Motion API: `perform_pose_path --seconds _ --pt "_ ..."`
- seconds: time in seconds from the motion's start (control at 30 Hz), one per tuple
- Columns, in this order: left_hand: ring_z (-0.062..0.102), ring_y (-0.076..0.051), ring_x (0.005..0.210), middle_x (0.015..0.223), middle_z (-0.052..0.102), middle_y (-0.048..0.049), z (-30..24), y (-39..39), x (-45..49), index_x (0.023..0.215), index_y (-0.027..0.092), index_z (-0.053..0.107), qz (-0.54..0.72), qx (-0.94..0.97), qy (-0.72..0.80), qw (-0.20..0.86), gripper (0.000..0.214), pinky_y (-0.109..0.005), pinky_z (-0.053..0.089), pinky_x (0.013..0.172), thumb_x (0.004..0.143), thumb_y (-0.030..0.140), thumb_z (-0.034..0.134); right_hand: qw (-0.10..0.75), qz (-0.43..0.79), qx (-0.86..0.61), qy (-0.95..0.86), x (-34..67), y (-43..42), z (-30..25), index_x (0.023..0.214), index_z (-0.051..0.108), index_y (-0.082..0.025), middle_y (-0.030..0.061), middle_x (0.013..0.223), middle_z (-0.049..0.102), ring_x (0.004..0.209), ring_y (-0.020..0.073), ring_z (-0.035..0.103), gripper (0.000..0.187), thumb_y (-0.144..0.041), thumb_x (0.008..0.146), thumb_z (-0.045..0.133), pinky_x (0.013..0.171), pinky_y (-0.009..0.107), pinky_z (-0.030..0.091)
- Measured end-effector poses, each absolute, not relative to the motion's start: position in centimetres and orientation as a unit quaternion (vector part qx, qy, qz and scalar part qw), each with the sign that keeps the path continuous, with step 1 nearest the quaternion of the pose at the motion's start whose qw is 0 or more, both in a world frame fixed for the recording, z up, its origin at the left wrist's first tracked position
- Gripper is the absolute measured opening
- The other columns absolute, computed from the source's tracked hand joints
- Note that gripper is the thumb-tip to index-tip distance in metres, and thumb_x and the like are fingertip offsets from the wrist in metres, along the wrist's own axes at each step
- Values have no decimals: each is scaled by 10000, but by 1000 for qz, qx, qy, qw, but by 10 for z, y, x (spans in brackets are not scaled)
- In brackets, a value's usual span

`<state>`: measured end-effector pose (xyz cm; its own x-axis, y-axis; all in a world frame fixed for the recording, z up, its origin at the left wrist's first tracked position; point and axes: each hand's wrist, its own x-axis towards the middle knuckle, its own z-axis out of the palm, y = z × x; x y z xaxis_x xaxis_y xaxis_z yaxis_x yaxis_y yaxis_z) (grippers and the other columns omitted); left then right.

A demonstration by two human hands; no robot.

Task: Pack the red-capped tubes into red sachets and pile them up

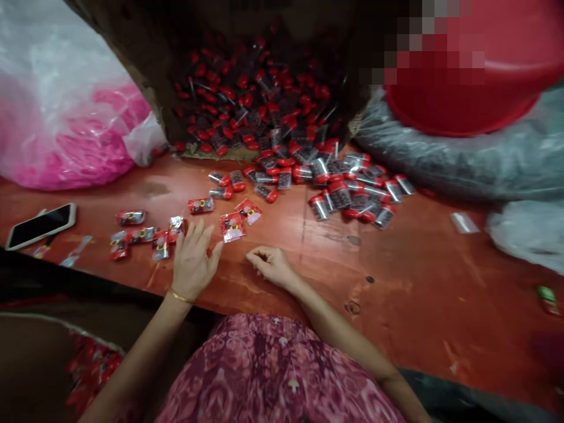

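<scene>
My left hand [194,258] lies with its fingers spread over the wrapped small tubes [177,228] at the left, its fingertips close to one of them. I cannot tell whether it touches that tube. Just right of it are two flat red printed packets [232,227]. My right hand [271,263] rests low over the table to the right of those packets, thumb and fingers curled together. Whatever might be inside its grip is hidden. Beyond both hands, small clear tubes with red caps and dark contents [339,192] lie in a loose pile.
A tipped cardboard box [150,88] spills red-capped tubes onto the red table [396,270]. Left stand a bag of pink pieces [74,135] and a phone [42,226]. A red basin [462,103] sits on a plastic-wrapped bundle [440,158]. Red packets [94,367] fill a container below.
</scene>
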<state>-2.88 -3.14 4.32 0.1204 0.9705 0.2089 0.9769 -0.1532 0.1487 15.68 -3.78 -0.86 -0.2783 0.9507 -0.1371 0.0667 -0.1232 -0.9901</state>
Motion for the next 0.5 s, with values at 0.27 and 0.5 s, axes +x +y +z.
perform_pose_path --seconds 0.27,0.5 --pt "334 -359 1309 1361 440 -225 9 -9 -53 1247 73 517 -124 -799 -588 12 526 -535 215 1046 879 379 296 438 280 -628 -579 242 -26 -1 769 665 -182 28 673 652 599 144 563 270 -354 834 466 572 243 426" --pt "358 -295 1308 1326 506 -162 17 12 -21 1193 120 565 -160 -802 -573 -46 453 -472 286 1043 886 350 322 232 -49 -736 -634 284 24 -7 1050 640 -152 156 948 652 781 237 536 313 -309 857 451 651 330 407"
